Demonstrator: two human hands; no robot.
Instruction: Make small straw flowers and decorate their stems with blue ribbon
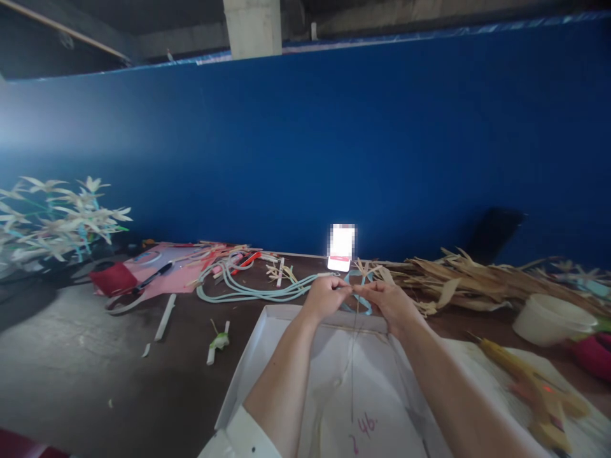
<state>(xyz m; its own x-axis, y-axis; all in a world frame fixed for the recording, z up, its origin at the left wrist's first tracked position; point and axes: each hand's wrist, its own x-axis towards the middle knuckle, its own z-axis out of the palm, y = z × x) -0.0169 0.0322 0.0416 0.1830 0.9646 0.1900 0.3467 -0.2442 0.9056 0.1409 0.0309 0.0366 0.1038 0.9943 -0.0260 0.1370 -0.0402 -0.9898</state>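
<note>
My left hand (328,296) and my right hand (386,300) meet above the far edge of a white shallow box (286,315), fingertips pinched close together. Between them is a thin, dark wire-like stem (353,369), its long end hanging down over the box. Just beyond my fingers lie pale dried husk pieces (380,272) and a loop of light blue tape or strip (366,307); whether these join the stem is unclear. Handwritten pink marks show inside the box, and pale thin strands lie in it.
A lit phone (340,257) leans against the blue wall panel (305,152). Coiled pale blue tubing (258,295) lies left of it. To the right are dried husks (468,280), a white tub (548,319) and a yellow glue gun (534,381). Husk flowers (71,213) stand far left.
</note>
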